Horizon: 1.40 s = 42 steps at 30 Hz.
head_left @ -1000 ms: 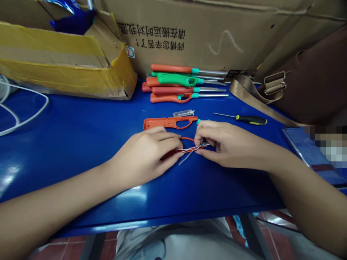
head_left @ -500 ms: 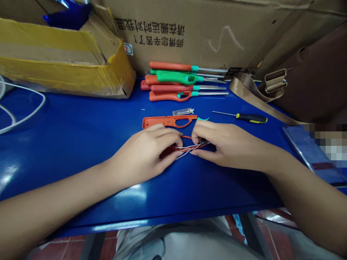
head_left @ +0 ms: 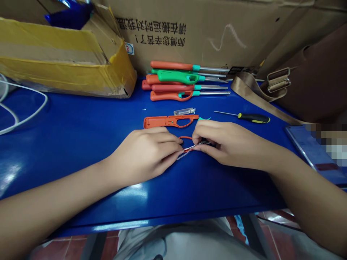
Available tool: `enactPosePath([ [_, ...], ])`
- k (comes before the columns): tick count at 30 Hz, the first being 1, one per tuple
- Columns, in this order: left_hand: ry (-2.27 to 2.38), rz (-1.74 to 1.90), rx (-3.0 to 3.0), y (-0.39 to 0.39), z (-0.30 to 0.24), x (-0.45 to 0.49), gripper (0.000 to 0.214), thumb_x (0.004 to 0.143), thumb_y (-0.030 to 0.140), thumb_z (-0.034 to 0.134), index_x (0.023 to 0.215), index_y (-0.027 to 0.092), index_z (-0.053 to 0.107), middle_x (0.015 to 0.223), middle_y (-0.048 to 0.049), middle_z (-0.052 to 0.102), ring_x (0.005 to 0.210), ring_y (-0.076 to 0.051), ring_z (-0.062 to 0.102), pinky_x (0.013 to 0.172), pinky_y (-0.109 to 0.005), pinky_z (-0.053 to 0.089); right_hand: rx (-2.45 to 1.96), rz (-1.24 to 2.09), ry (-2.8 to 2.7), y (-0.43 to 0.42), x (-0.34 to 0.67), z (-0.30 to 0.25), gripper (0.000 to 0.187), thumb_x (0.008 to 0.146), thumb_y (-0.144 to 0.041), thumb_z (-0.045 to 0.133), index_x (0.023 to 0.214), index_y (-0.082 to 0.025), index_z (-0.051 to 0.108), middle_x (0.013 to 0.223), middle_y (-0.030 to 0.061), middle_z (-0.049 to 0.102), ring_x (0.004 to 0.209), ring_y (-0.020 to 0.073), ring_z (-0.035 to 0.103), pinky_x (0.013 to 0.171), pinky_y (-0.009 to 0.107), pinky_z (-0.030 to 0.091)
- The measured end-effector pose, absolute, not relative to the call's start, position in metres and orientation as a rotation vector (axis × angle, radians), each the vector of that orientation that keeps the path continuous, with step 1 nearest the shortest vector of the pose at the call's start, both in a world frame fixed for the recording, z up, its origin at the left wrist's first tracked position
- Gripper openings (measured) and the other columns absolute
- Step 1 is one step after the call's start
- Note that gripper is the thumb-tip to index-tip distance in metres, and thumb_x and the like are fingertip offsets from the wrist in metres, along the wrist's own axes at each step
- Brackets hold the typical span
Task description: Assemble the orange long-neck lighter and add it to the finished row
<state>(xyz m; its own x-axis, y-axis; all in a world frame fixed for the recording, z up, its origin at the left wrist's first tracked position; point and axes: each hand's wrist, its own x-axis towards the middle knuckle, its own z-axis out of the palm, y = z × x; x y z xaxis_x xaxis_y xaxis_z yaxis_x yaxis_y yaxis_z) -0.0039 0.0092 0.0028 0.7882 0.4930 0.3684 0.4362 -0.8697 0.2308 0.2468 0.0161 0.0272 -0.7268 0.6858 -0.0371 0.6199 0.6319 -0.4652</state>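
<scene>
An orange lighter casing half (head_left: 185, 137) lies mostly hidden under my hands, its trigger loop showing between them. Thin whitish wires (head_left: 185, 154) run across it. My left hand (head_left: 153, 150) is closed, thumb and forefinger pinching the wire's left end against the casing. Thumb and fingers of my right hand (head_left: 230, 142) close on the wires' right end, by a small dark part (head_left: 206, 142). Just beyond my fingers rests another orange casing half (head_left: 157, 122), inner side up. Behind it is a clear fuel tank (head_left: 184, 111); a teal piece (head_left: 204, 118) peeks out above my right hand.
Several orange, red and green long-necked lighters (head_left: 176, 77) are piled at the back. A black-and-yellow screwdriver (head_left: 254, 118) lies to the right, near a brown strap (head_left: 255, 95) and a phone (head_left: 306, 144). A taped carton (head_left: 81, 77) and white cable (head_left: 38, 108) occupy the left.
My left thumb and forefinger have come together onto the wire, covering the casing part that showed between them. The right hand stays nearly in place. The whole view has shifted slightly.
</scene>
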Motion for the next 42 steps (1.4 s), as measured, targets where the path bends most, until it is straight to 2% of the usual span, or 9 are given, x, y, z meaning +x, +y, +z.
enactPosePath([
  [7, 0.768, 0.634, 2.771, 0.011, 0.002, -0.003, 0.019, 0.099, 0.024, 0.054, 0.097, 0.017, 0.072, 0.101, -0.0048, 0.075, 0.094, -0.018, 0.070, 0.085, -0.029, 0.055, -1.068, 0.670, -2.724, 0.014, 0.245, 0.029, 0.004, 0.093, -0.026, 0.059, 0.096, -0.023, 0.058, 0.098, 0.0005, 0.063, 0.087, 0.0164, 0.057, 0.069, 0.028, 0.035],
  [12, 0.817, 0.625, 2.710, 0.011, 0.003, -0.002, 0.017, 0.098, 0.025, 0.056, 0.098, 0.019, 0.072, 0.099, -0.0031, 0.075, 0.093, -0.018, 0.070, 0.085, -0.029, 0.054, -1.018, 0.654, -2.713, 0.016, 0.244, 0.027, 0.012, 0.100, -0.025, 0.048, 0.094, -0.022, 0.058, 0.096, 0.0015, 0.062, 0.088, 0.0160, 0.056, 0.073, 0.029, 0.037],
  [21, 0.858, 0.654, 2.590, 0.012, 0.003, -0.002, 0.014, 0.094, 0.017, 0.060, 0.095, 0.020, 0.073, 0.098, -0.0003, 0.076, 0.092, -0.017, 0.070, 0.084, -0.030, 0.055, -1.051, 0.736, -2.602, 0.019, 0.250, 0.025, 0.005, 0.093, -0.023, 0.058, 0.088, -0.021, 0.056, 0.086, -0.0003, 0.062, 0.073, 0.0141, 0.053, 0.065, 0.027, 0.037],
  [27, 0.849, 0.691, 2.582, 0.011, 0.003, -0.001, 0.013, 0.092, 0.015, 0.062, 0.092, 0.019, 0.074, 0.097, -0.0010, 0.076, 0.089, -0.017, 0.071, 0.081, -0.029, 0.055, -0.978, 0.670, -2.693, 0.020, 0.246, 0.023, 0.003, 0.093, -0.019, 0.057, 0.093, -0.021, 0.058, 0.093, 0.0002, 0.064, 0.081, 0.0143, 0.056, 0.067, 0.027, 0.036],
  [30, 0.823, 0.660, 2.632, 0.011, 0.004, -0.002, 0.015, 0.094, 0.018, 0.059, 0.093, 0.018, 0.074, 0.097, -0.0023, 0.076, 0.089, -0.018, 0.071, 0.081, -0.030, 0.055, -0.943, 0.657, -2.681, 0.021, 0.244, 0.021, 0.006, 0.097, -0.021, 0.054, 0.098, -0.021, 0.060, 0.096, 0.0008, 0.065, 0.085, 0.0143, 0.058, 0.073, 0.027, 0.039],
  [33, 0.823, 0.603, 2.683, 0.011, 0.006, -0.004, 0.016, 0.094, 0.019, 0.059, 0.097, 0.019, 0.075, 0.102, -0.0030, 0.076, 0.092, -0.019, 0.072, 0.083, -0.031, 0.056, -0.902, 0.651, -2.684, 0.022, 0.243, 0.019, 0.011, 0.099, -0.021, 0.051, 0.095, -0.020, 0.062, 0.096, 0.0023, 0.065, 0.088, 0.0152, 0.059, 0.076, 0.028, 0.041],
  [42, 0.776, 0.580, 2.635, 0.013, 0.010, -0.006, 0.018, 0.095, 0.020, 0.058, 0.095, 0.019, 0.076, 0.102, -0.0034, 0.077, 0.093, -0.018, 0.073, 0.086, -0.031, 0.057, -0.815, 0.593, -2.692, 0.021, 0.246, 0.018, 0.019, 0.097, -0.014, 0.050, 0.092, -0.019, 0.068, 0.095, 0.0040, 0.065, 0.086, 0.0152, 0.061, 0.074, 0.027, 0.044],
])
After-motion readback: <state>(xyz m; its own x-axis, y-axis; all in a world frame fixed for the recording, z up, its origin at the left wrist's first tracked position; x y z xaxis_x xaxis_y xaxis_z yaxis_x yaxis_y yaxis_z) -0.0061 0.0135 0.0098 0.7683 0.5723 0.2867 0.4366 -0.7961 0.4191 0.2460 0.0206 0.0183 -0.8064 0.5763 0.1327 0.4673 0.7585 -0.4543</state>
